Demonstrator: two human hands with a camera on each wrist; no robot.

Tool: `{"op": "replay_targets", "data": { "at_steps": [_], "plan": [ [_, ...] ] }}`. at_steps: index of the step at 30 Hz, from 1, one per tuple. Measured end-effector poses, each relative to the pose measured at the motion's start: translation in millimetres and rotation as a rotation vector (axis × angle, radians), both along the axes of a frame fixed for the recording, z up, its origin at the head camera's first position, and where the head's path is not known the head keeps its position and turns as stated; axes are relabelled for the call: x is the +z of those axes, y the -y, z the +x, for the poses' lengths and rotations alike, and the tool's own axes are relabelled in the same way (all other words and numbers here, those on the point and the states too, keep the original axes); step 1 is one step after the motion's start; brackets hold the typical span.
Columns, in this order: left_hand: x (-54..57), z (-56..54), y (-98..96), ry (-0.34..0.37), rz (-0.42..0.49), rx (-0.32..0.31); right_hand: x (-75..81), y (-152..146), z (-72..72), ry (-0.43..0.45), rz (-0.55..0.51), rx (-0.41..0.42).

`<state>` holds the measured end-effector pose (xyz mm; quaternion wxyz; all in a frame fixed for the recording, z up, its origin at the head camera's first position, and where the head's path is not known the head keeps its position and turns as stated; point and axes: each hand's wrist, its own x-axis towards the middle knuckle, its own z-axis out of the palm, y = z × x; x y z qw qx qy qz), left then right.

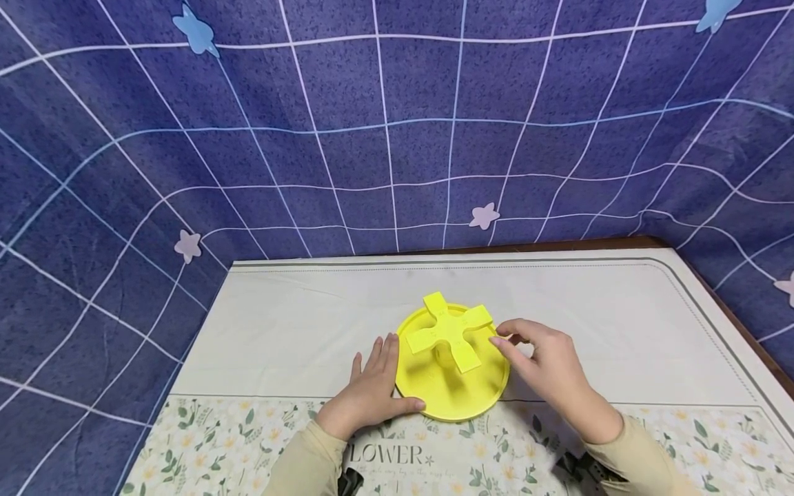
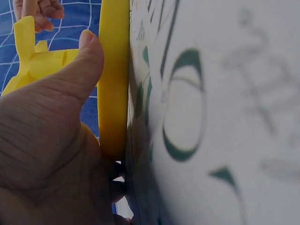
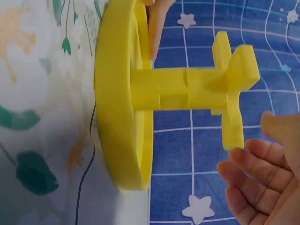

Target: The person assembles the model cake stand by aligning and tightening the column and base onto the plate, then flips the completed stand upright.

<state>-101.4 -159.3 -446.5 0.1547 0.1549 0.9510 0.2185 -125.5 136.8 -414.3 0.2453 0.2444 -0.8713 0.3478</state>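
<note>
A yellow plastic stand has a round, raised-rim base point(image 1: 455, 406) lying on the tabletop. From its middle rises a thick stepped post point(image 3: 173, 89), topped by a four-armed cross point(image 1: 449, 329) with small marks on its arms. My left hand point(image 1: 372, 396) holds the base at its left edge, the thumb point(image 2: 86, 58) over the rim and the fingers along its outer side. Beside the right-hand arms of the cross is my right hand point(image 1: 546, 355), its fingers loosely bent and the thumb apart from them. Its fingertips point(image 3: 239, 157) are right at the end of one arm.
A white cloth point(image 1: 298, 324) with a flowered front band point(image 1: 211, 441) covers the table. Dark blue curtain point(image 1: 415, 151) with a pale grid and stars hangs behind and at both sides. Black straps point(image 1: 350, 480) show near the wrists.
</note>
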Motion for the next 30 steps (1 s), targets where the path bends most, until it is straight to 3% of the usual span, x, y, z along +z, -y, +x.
{"op": "replay_targets", "data": {
  "at_steps": [5, 15, 30],
  "plan": [
    [0.6, -0.5, 0.3, 0.006, -0.001, 0.001, -2.9, -2.7, -8.6, 0.061, -0.026, -0.027],
    [0.6, -0.3, 0.1, 0.009, 0.001, 0.005, -9.9, 1.0, -22.5, 0.149, -0.04, 0.105],
    [2.0, -0.5, -0.1, 0.015, -0.001, 0.006, -6.7, -4.8, -11.7, 0.203, -0.049, 0.088]
  ]
}}
